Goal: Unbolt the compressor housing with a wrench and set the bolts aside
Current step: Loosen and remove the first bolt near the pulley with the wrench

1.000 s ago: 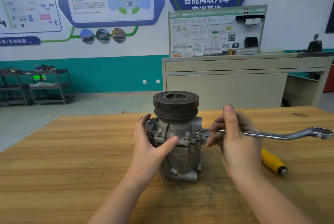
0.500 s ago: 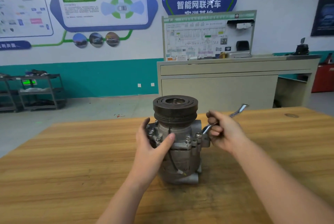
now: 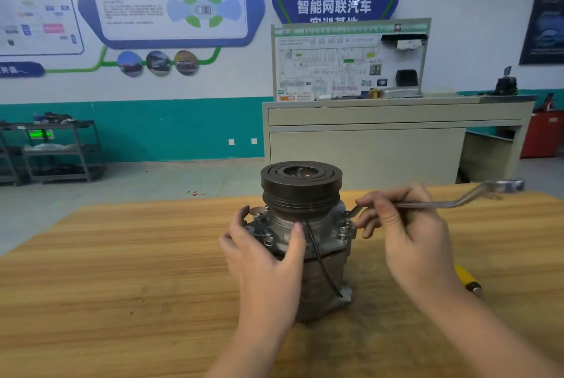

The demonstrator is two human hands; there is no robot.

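The grey compressor stands upright on the wooden table, its dark pulley on top. Several bolts sit in the housing flange under the pulley. My left hand grips the left side of the housing, thumb across the front. My right hand holds the silver wrench near its inner end. That end sits at a bolt on the housing's right side. The handle points right, slightly away from me.
A yellow-handled tool lies on the table behind my right forearm. Beyond the table's far edge stand a beige workbench with a display board and a dark shelf rack at the left wall.
The wrench handle swung from pointing right to pointing away, then back toward the right. My left hand kept its grip on the housing.
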